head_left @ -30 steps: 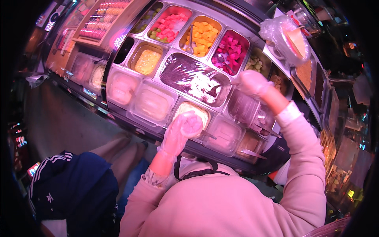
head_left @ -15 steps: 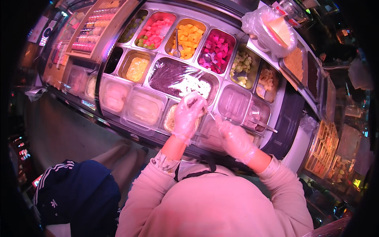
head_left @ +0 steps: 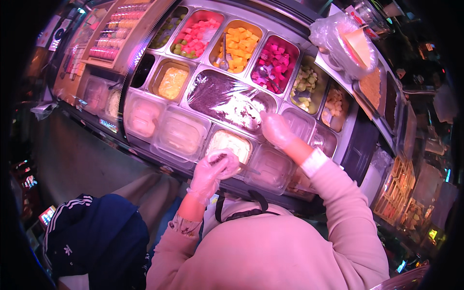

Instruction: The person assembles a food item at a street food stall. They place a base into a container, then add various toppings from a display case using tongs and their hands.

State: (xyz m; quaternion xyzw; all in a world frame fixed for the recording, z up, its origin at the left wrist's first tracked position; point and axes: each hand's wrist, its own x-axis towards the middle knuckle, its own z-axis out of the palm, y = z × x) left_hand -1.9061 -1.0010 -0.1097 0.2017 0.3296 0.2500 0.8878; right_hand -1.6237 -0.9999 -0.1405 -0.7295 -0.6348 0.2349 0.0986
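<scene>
My gloved left hand (head_left: pixel 208 176) is closed around a small, round, soft white piece (head_left: pixel 233 164) with dark filling showing at its top. It is held low, at the near edge of a container of white cream (head_left: pixel 229 144). My gloved right hand (head_left: pixel 278 130) is over the right end of a wide steel pan of dark paste (head_left: pixel 208 96), partly covered with shiny clear film. Its fingers are curled together, and whatever they grip is hidden. A thin metal handle (head_left: pixel 250 168) juts out beside the cream container.
Steel pans of pink cubes (head_left: pixel 203 31), yellow cubes (head_left: pixel 239 46), magenta cubes (head_left: pixel 275 63) and pale green pieces (head_left: pixel 305 82) line the far side. Lidded clear tubs (head_left: pixel 179 135) stand at the near left. A plastic-wrapped stack (head_left: pixel 338 41) sits far right. A person in dark blue (head_left: pixel 101 237) is at lower left.
My left hand has moved down and left with the white piece, away from the paste pan. My right hand has moved up to the pan's right end; the thin light handle at its fingers no longer shows.
</scene>
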